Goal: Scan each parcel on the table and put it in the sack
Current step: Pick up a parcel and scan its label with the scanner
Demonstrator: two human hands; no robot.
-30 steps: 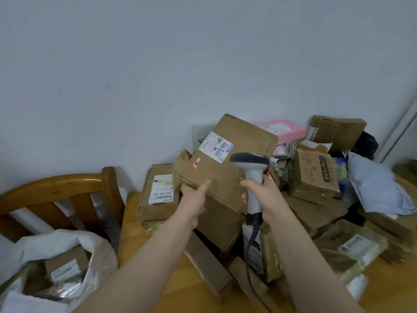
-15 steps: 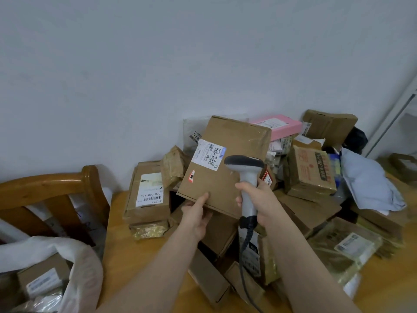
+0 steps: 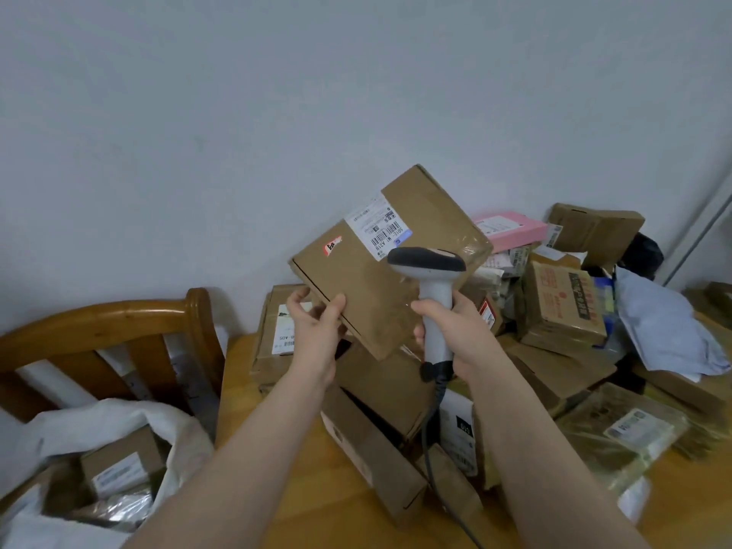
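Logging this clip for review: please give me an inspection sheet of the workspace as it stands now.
Surface: wooden table, largely covered by parcels.
Job's things: flat cardboard parcel held up tilted, its label facing the camera; scanner in front of it; white sack lower left, open, with a boxed parcel inside.
Clutter: pile of brown boxes, pink box, grey mailer bag, clear-wrapped packet.
Hands: left hand grips the parcel's lower edge; right hand grips the scanner's handle.
Cables: scanner cable hangs from the handle down over the pile.
Surroundings: wooden chair back left of the table; plain wall behind.
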